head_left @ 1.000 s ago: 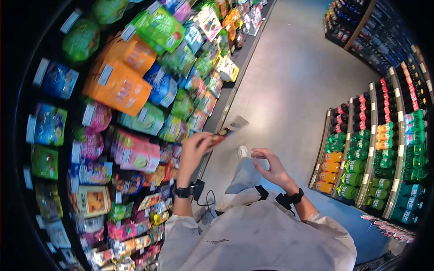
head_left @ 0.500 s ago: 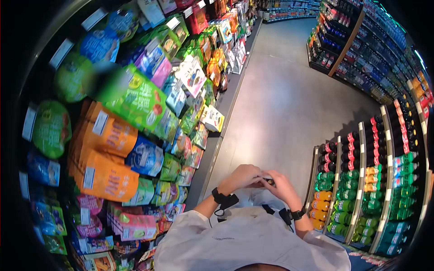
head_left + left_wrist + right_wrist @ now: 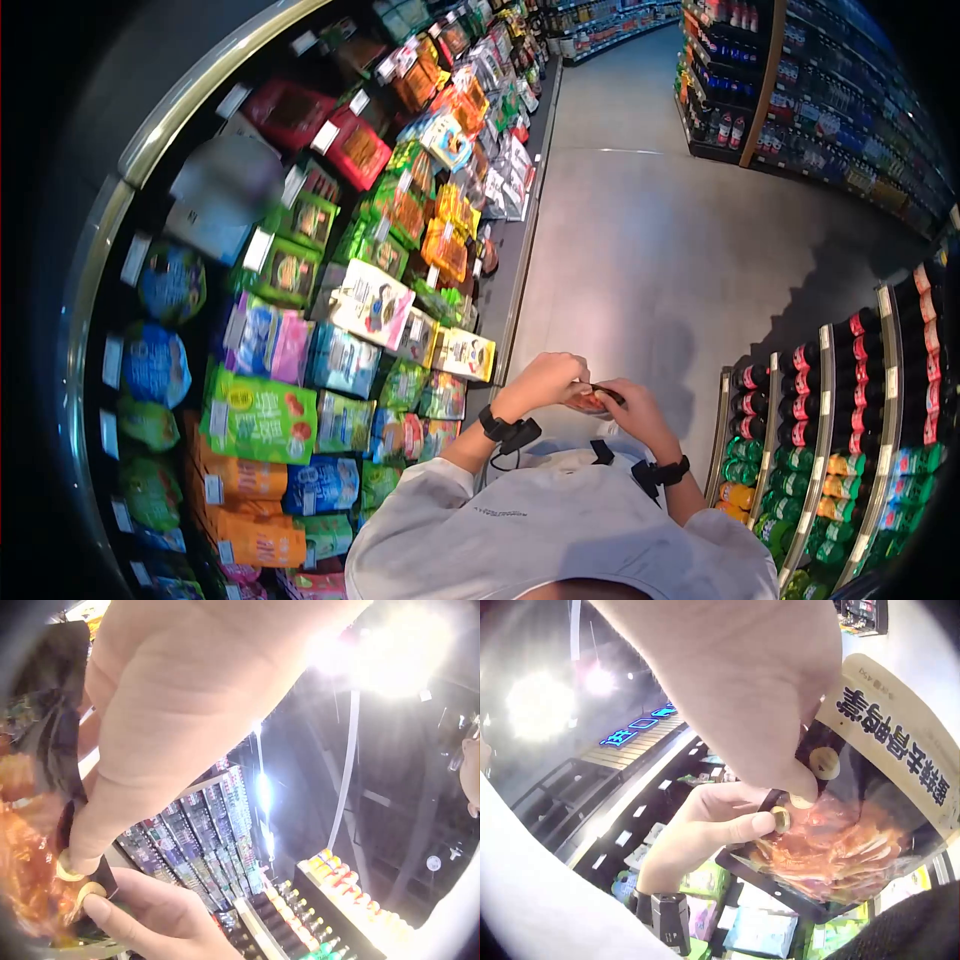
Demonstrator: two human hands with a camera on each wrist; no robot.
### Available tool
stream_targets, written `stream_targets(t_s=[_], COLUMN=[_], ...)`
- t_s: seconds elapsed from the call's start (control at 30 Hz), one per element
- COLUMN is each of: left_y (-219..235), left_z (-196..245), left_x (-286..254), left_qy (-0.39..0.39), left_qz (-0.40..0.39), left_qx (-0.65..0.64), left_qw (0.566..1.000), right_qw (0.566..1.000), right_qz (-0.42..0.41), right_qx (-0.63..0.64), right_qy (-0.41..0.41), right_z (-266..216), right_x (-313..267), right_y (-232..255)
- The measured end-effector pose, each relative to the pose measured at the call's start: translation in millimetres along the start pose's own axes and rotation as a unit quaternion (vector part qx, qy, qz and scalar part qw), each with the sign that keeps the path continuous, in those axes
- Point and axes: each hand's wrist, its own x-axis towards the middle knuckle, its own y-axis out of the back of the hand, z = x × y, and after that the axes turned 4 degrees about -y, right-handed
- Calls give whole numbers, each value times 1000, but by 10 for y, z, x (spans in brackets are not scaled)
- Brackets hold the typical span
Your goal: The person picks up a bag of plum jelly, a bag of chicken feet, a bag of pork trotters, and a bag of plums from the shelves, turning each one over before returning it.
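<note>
Both hands meet over a snack packet in front of the person's body in the head view. It is a flat black and tan pouch with printed characters, upside down in the right wrist view, and its clear window shows glossy orange-red food. The left hand pinches one edge, thumb on the front. Close beside it, the right hand pinches the same packet, its thumb near the left thumb. Both hands wear black wrist cameras.
A long shelf of colourful snack bags runs along the left. On the right stand sloped racks of bottled drinks. A grey floor aisle lies between them, with a tall drink shelf farther back.
The left hand has brought the packet from beside the snack shelf to the front of the body. The right hand, earlier apart, has come to grip it too. The head view has shifted.
</note>
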Motion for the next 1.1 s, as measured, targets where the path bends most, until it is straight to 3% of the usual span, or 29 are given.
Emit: stream_targets(t_s=[0.17,0.3,0.4,0.43,0.53,0.6,0.67,0.8,0.83,0.93,0.97,1.1], left_y=[251,446,848,1037,1444,1776,2030,2174,2219,2525,2626,2809], left_z=[-413,-903,-1415,-1640,-2304,-2698,-3039,-3769,-3907,-4226,-4279,-4788], left_x=[995,1656,2142,2309,2671,2880,3081,3588,3726,4245,4412,5190], left_qy=[-42,-52,-61,-38,-23,34,126,141,167,143,97,66], left_qz=[-26,-11,57,35,213,225,216,285,245,115,128,192], left_qx=[26,-28,7,2,-16,-19,-69,-78,-77,-273,-270,-313], left_qw=[998,998,997,999,977,973,966,945,952,945,949,928], right_qw=[999,998,998,997,991,983,976,932,923,899,904,884], right_qz=[-20,-11,31,50,114,175,206,246,229,193,178,151], right_qx=[-23,-21,-13,-13,-16,-31,26,236,285,373,366,420], right_qy=[-26,-51,-56,-63,-69,-38,-67,-122,-121,-124,-129,-135], right_z=[83,372,600,655,789,941,1053,891,901,886,1044,1546], right_x=[842,1583,2262,2523,3262,3830,4296,5164,5362,5964,6171,7083], right_y=[678,873,1033,1113,1335,1523,1738,2040,2102,2238,2275,2521])
